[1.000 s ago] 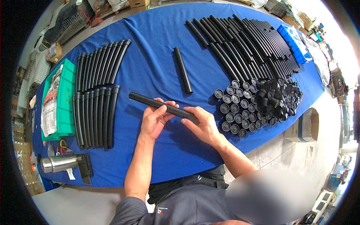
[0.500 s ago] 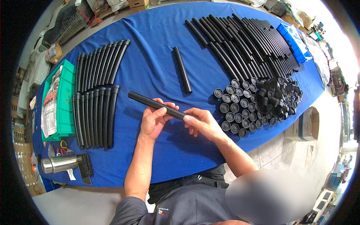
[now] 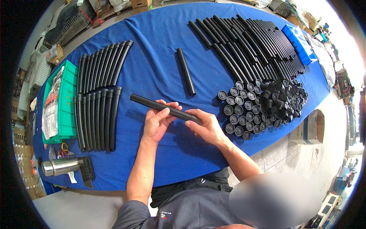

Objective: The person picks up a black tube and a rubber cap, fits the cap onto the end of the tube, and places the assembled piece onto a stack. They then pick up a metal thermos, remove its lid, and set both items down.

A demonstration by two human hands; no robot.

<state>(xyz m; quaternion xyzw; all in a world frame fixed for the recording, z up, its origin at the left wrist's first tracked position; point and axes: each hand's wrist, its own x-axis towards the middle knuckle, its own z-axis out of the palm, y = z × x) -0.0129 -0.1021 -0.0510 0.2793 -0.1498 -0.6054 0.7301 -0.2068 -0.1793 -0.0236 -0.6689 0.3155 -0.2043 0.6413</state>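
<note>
A black tube [image 3: 146,101] slants across the middle of the table, held in both hands. My left hand [image 3: 156,124] is closed around its middle, thumb on top. At the tube's right end my right hand [image 3: 206,128] grips with thumb and fingers; a slightly wider collar, apparently a cap, shows there, partly hidden by the fingers. One loose black tube [image 3: 185,71] lies just beyond. To the right of my right hand stand several round black caps [image 3: 239,100], with a heap of jumbled caps [image 3: 275,98] behind them.
Many plain black tubes [image 3: 244,45] are stacked at the far right near a blue crate [image 3: 299,44]. Two rows of capped tubes [image 3: 97,118] lie at left beside a green crate [image 3: 68,103]. A steel flask [image 3: 63,166] and yellow-handled tool [image 3: 65,148] are near left.
My right hand has shifted its grip at the tube's right end, with fingers and thumb now wrapped further round the tip. The left hand and the tube have hardly moved.
</note>
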